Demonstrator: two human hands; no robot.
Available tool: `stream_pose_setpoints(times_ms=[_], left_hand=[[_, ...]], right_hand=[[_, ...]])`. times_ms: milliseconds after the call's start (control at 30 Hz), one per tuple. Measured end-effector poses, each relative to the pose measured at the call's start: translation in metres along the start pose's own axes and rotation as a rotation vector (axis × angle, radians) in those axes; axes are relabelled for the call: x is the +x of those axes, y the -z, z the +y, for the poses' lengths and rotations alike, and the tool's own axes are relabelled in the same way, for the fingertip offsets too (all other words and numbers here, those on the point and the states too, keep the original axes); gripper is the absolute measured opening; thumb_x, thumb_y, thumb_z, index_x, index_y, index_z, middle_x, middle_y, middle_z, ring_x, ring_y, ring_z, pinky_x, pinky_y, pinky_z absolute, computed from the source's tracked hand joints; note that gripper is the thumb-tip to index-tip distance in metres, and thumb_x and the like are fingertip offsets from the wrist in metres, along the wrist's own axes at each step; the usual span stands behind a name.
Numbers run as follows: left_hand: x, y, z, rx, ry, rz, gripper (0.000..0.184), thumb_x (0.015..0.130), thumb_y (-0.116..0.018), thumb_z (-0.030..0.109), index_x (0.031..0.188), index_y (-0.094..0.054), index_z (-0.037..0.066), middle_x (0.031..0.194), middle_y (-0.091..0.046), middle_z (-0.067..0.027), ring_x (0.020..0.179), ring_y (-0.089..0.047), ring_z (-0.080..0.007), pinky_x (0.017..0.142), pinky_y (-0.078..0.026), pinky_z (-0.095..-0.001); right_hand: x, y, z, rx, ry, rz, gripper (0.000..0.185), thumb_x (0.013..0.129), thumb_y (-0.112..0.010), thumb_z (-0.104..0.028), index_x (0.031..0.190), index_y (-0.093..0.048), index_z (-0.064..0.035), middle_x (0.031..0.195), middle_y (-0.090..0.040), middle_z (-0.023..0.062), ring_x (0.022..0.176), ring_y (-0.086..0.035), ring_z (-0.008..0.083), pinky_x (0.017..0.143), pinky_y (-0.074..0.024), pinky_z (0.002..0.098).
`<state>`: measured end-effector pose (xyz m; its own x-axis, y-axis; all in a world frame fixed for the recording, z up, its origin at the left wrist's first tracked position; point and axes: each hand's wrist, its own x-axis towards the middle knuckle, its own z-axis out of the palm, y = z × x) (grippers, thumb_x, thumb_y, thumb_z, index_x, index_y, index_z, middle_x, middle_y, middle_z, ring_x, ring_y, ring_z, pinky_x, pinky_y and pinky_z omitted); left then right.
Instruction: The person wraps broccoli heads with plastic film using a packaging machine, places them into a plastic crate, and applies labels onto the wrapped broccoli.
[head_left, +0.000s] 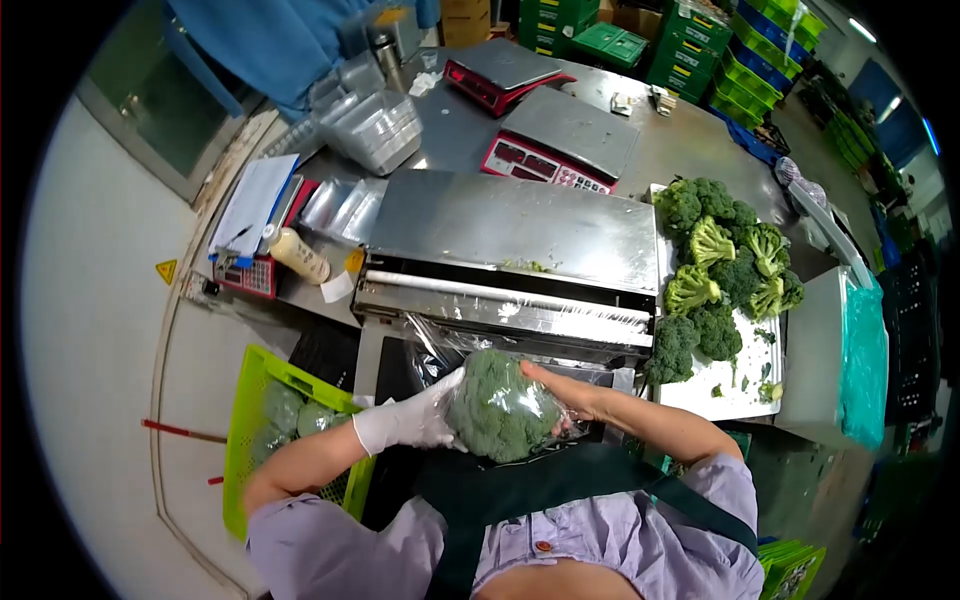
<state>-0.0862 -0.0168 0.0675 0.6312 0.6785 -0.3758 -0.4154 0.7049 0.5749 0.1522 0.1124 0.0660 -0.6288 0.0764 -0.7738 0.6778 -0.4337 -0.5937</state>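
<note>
Green, domed broccoli head (490, 400) in shiny clear plastic film (535, 405), clamped between two palms.
From the head view, we hold it in front of a long grey metal film dispenser (500, 225), our white-gloved left hand (412, 420) against one side and our bare right hand (570, 393) against the other, thumb on top. Film bunches beside the right hand; whether it is sealed beneath, we cannot tell. If it is loose, a shifted grip could peel it open; squeezing too hard could crush florets, and slick film could let the head slip.
</note>
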Motion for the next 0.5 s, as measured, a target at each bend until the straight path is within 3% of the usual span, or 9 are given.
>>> stream_pose_setpoints(times_ms=[33,67,100,200,233,300,333,400,500], left_hand=[[0.0,0.001,0.0,-0.011,-0.005,-0.008,0.07,0.091,-0.049,0.03,0.146,-0.007,0.02,0.146,-0.026,-0.0094,0.128,-0.036,-0.0299,0.101,-0.036,-0.0416],[0.0,0.001,-0.001,-0.411,0.199,0.027,0.067,0.094,-0.04,0.049,0.146,-0.011,0.018,0.146,-0.026,-0.0101,0.128,-0.036,-0.0307,0.104,-0.032,-0.0438],[-0.006,-0.022,0.006,-0.063,0.287,0.258,0.091,0.08,-0.029,0.077,0.143,-0.026,0.012,0.142,-0.035,-0.014,0.122,-0.043,-0.0337,0.1,-0.037,-0.0433],[-0.03,0.0,-0.017,0.22,0.339,0.46,0.092,0.079,-0.024,0.08,0.122,-0.05,0.003,0.106,-0.062,-0.0117,0.097,-0.058,-0.0219,0.086,-0.046,-0.0313],[-0.04,-0.03,-0.019,0.386,0.107,0.653,0.088,0.082,-0.022,0.077,0.107,-0.059,0.002,0.091,-0.064,-0.0075,0.083,-0.06,-0.0168,0.077,-0.048,-0.0253],[-0.051,-0.031,-0.048,0.584,-0.053,0.736,0.07,0.089,-0.033,0.064,0.102,-0.06,0.001,0.086,-0.064,-0.0065,0.078,-0.061,-0.0143,0.069,-0.047,-0.0247],[-0.05,-0.049,-0.052,0.621,-0.146,0.854,0.063,0.091,-0.039,0.058,0.102,-0.06,0.0,0.082,-0.064,-0.006,0.076,-0.061,-0.0132,0.065,-0.047,-0.0248],[-0.046,-0.055,-0.065,0.802,-0.381,1.048,0.042,0.096,-0.044,0.036,0.096,-0.062,-0.003,0.064,-0.06,-0.0044,0.057,-0.057,-0.0113,0.054,-0.044,-0.024],[-0.035,-0.01,-0.07,1.085,-0.675,1.337,0.021,0.091,-0.051,0.015,0.081,-0.06,0.0,0.069,-0.06,-0.0154,0.064,-0.062,-0.0308,0.055,-0.046,-0.0347]], right_hand=[[-0.006,-0.003,-0.005,0.004,0.019,0.01,0.102,0.073,-0.026,-0.084,0.142,-0.027,-0.0091,0.117,-0.054,0.0208,0.063,-0.063,0.0201,0.047,-0.0495,0.0231],[-0.009,-0.008,-0.001,0.019,0.028,0.012,0.1,0.075,-0.025,-0.083,0.141,-0.029,-0.0083,0.116,-0.055,0.0201,0.063,-0.063,0.02,0.049,-0.0505,0.024],[-0.005,-0.004,0.013,0.055,0.023,-0.008,0.097,0.078,-0.024,-0.08,0.138,-0.034,-0.0037,0.114,-0.056,0.0195,0.064,-0.063,0.0197,0.051,-0.0524,0.0261],[-0.027,-0.008,0.045,0.03,0.13,0.167,0.074,0.088,-0.041,-0.063,0.114,-0.056,0.0049,0.091,-0.064,0.0115,0.064,-0.061,0.0139,0.056,-0.0493,0.0241],[-0.035,-0.011,0.058,0.045,0.22,0.21,0.063,0.088,-0.048,-0.056,0.103,-0.059,0.0038,0.084,-0.063,0.0081,0.062,-0.058,0.0111,0.056,-0.047,0.0235],[-0.043,-0.028,0.087,-0.021,0.454,0.384,0.039,0.088,-0.062,-0.038,0.079,-0.062,0.0002,0.067,-0.058,0.0008,0.057,-0.049,0.0063,0.054,-0.0397,0.0234],[-0.053,-0.037,0.089,-0.16,0.379,0.55,0.037,0.089,-0.061,-0.032,0.067,-0.06,-0.002,0.061,-0.056,-0.0003,0.056,-0.047,0.0054,0.051,-0.0366,0.0225],[-0.057,-0.048,0.091,0.11,0.546,0.61,0.04,0.091,-0.058,-0.027,0.059,-0.054,-0.0034,0.057,-0.054,-0.0007,0.055,-0.045,0.0044,0.049,-0.0333,0.0218],[-0.047,-0.042,0.087,0.195,0.611,0.848,0.042,0.092,-0.057,-0.023,0.055,-0.047,-0.0051,0.054,-0.048,-0.002,0.05,-0.039,0.0037,0.046,-0.0295,0.0231]])
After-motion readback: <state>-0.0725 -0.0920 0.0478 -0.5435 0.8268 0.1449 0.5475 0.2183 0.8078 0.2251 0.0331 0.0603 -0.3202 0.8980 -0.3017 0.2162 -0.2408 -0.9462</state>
